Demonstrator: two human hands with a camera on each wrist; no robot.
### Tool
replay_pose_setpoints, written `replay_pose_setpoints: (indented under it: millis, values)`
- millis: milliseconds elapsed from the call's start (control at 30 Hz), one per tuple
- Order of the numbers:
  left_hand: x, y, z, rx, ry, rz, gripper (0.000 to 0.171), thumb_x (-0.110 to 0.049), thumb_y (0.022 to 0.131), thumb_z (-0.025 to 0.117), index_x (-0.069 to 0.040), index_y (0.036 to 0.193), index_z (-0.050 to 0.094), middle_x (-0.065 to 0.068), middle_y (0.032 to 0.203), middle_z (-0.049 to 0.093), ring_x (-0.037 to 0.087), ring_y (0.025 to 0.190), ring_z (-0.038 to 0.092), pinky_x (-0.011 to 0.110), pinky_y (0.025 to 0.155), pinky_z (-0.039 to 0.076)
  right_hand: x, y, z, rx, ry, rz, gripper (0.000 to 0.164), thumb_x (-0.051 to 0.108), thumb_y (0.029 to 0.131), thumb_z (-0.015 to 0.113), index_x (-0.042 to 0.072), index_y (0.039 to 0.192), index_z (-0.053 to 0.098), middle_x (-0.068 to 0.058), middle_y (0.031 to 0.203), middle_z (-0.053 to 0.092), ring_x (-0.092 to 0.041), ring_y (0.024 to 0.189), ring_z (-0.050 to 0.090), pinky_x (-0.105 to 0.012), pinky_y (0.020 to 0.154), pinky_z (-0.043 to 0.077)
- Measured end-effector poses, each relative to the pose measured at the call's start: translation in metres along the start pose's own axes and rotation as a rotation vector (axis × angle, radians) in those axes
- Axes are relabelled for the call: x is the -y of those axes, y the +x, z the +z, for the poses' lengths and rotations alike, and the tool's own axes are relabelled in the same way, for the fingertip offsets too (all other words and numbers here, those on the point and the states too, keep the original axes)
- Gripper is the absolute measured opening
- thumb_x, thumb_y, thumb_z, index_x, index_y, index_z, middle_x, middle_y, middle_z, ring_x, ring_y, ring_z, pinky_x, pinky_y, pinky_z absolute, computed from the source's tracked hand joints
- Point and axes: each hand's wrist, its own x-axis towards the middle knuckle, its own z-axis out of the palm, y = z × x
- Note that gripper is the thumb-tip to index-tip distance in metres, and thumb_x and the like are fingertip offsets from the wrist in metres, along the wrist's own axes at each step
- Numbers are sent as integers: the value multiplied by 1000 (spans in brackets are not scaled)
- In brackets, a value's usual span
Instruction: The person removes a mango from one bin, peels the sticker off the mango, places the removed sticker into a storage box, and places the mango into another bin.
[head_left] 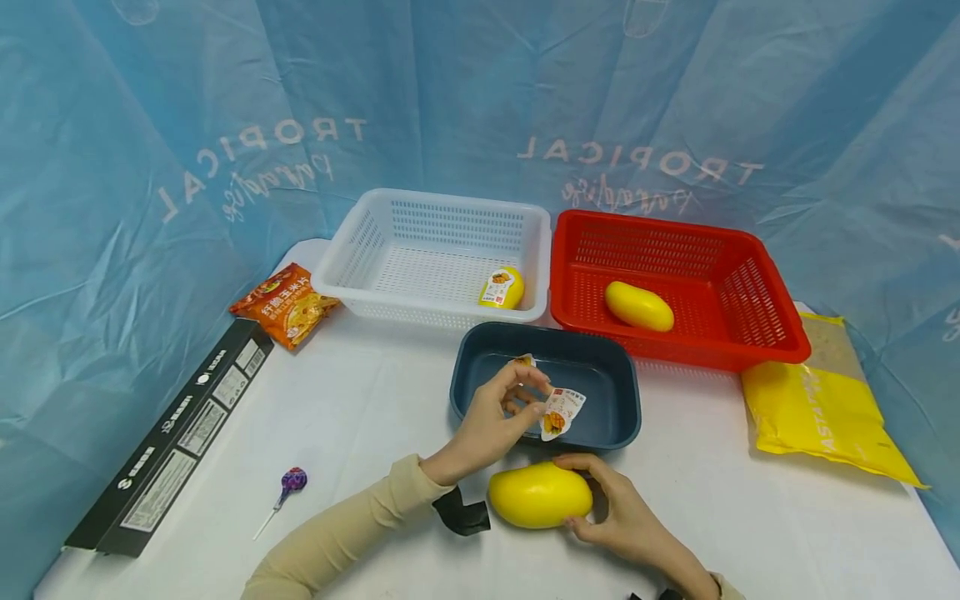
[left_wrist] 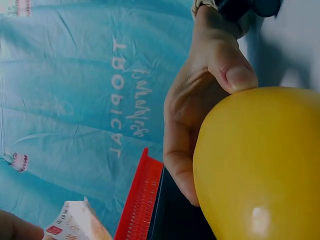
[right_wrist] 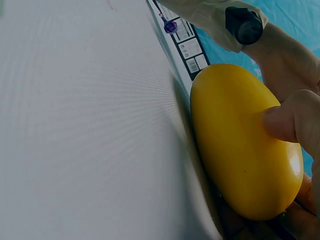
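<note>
Blue curtain [head_left: 450, 92] with reversed lettering hangs behind a white bench [head_left: 697, 450]. From the lower left, a beige sleeve [head_left: 337, 525] slants up and inward, bringing the left hand [head_left: 491, 417] over the near part of a dark blue tub [head_left: 603, 392]. Its fingers are bent toward the thumb and pinch a printed label [head_left: 562, 412], which sticks out to the right of the fingertips. A second label [head_left: 525, 360] shows partly hidden behind that hand.

The other forearm comes in from the lower right, angled toward the middle. The right hand [head_left: 626, 517] grasps the right end of a yellow mango [head_left: 536, 497], thumb on the near side and fingers on the far side; the right wrist view shows the thumb pressed against the skin. This mango lies sideways just in front of the tub; whether it touches the bench I cannot tell.

Beyond the tub, a white basket [head_left: 420, 308] contains a labelled mango [head_left: 513, 292], and a red basket [head_left: 757, 352] beside it a plain mango [head_left: 637, 307]. A lollipop [head_left: 292, 481] lies left of the sleeve, near a long black box [head_left: 183, 437].
</note>
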Motion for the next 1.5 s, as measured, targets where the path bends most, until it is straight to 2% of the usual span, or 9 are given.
replay_pose_setpoints:
  millis: [300, 500, 600, 733, 833, 933, 1200, 1500]
  values:
    - [3, 3, -1, 114, 55, -64, 35, -2, 92, 58, -7, 126, 49, 11, 123, 61, 26, 96, 69, 25, 83, 55, 0, 0, -1, 2, -9, -7, 66, 5, 72, 80, 16, 131, 53, -6, 127, 62, -7, 114, 57, -13, 96, 45]
    - [3, 6, -6, 153, 209, -121, 43, -6, 92, 59, -8, 132, 43, 9, 127, 60, 22, 94, 71, 30, 84, 56, 2, 0, -1, 6, -7, -3, 65, 5, 73, 79, 15, 131, 53, -6, 128, 61, -7, 115, 56, -14, 97, 45]
    - [4, 7, -10, 163, 271, -160, 47, -7, 92, 58, -7, 135, 41, 8, 128, 59, 21, 95, 70, 31, 83, 57, 2, 0, 0, 9, -8, 7, 65, 5, 73, 79, 16, 131, 53, -5, 128, 61, -7, 115, 56, -14, 97, 45]
    - [8, 10, -16, 177, 301, -224, 51, -8, 90, 58, -8, 138, 40, 8, 127, 58, 20, 95, 69, 27, 76, 55, 3, 0, 0, 8, -12, 22, 64, 7, 73, 79, 18, 131, 53, -4, 128, 62, -8, 115, 57, -13, 98, 44]
    - [11, 13, -20, 210, 310, -264, 51, -9, 90, 58, -8, 138, 41, 9, 125, 58, 20, 91, 68, 25, 70, 53, 3, 1, 0, 10, -12, 31, 63, 8, 74, 79, 18, 131, 53, -3, 128, 62, -8, 115, 57, -13, 98, 43]
    - [14, 16, -22, 252, 332, -286, 48, -11, 91, 59, -7, 135, 42, 11, 122, 59, 18, 87, 66, 23, 70, 51, 3, 1, 0, 10, -12, 29, 63, 8, 74, 79, 18, 131, 53, -3, 128, 62, -8, 115, 57, -13, 98, 43]
    - [16, 20, -24, 305, 356, -304, 45, -11, 93, 57, -2, 135, 43, 16, 124, 55, 20, 94, 64, 29, 80, 53, 2, 0, 0, 4, -14, 7, 63, 8, 74, 79, 17, 131, 53, -4, 127, 62, -8, 115, 56, -11, 99, 42]
    - [22, 29, -21, 357, 400, -253, 43, -6, 92, 52, -2, 134, 44, 17, 124, 54, 23, 104, 55, 34, 88, 48, 1, 1, 0, 7, 3, -1, 63, 8, 75, 79, 16, 132, 53, -5, 128, 61, -8, 114, 56, -12, 99, 42]
